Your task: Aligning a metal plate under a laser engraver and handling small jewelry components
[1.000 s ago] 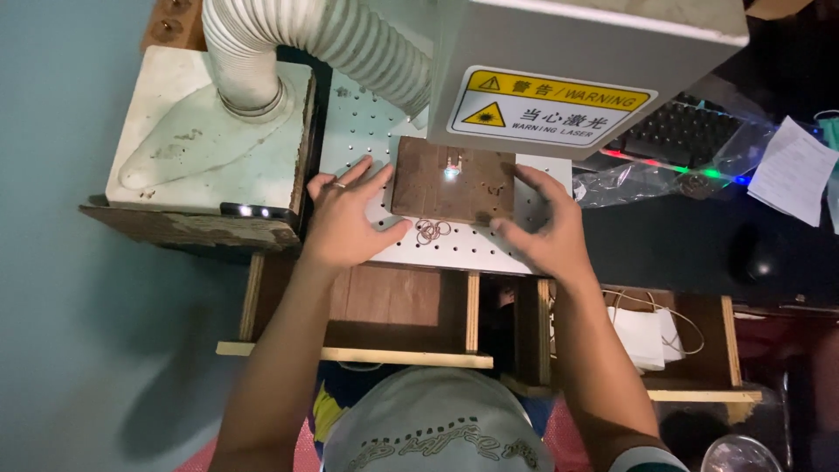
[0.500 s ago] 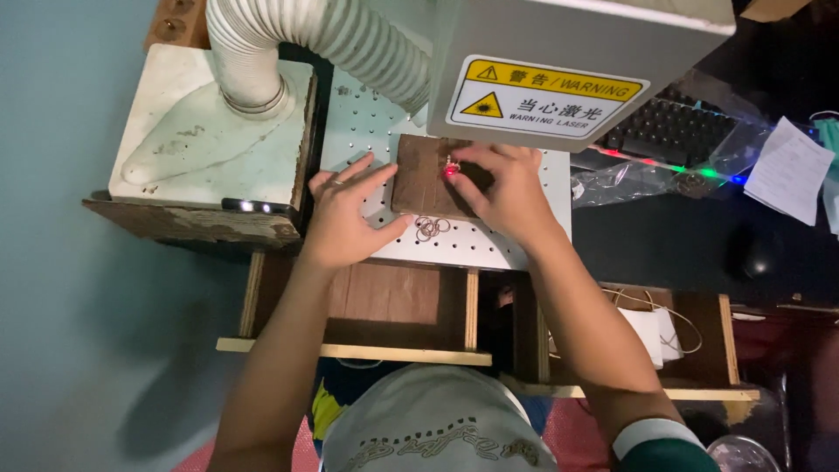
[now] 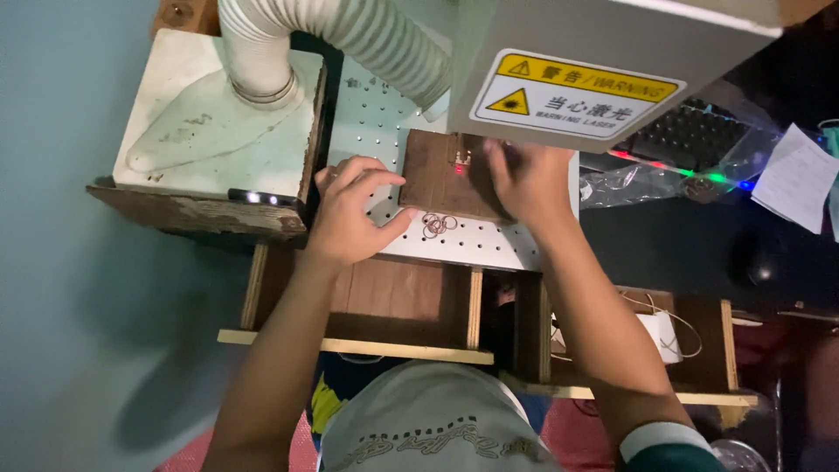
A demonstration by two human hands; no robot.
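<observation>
While pressing spread left hand (image 3: pixel 350 214) and flat right hand (image 3: pixel 529 179) on brown wooden board (image 3: pixel 441 179), centre under red laser dot (image 3: pixel 457 170), clear of small metal rings (image 3: pixel 437 224).

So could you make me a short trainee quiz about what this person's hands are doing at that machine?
1. True or false: the right hand rests on the brown wooden board.
2. What lies on the perforated white plate just in front of the board? A) small metal rings B) a screwdriver C) a cup
3. What colour is the small light dot on the board?

Key: 1 true. 2 A. 3 red. The left hand touches the board's left edge.
</observation>
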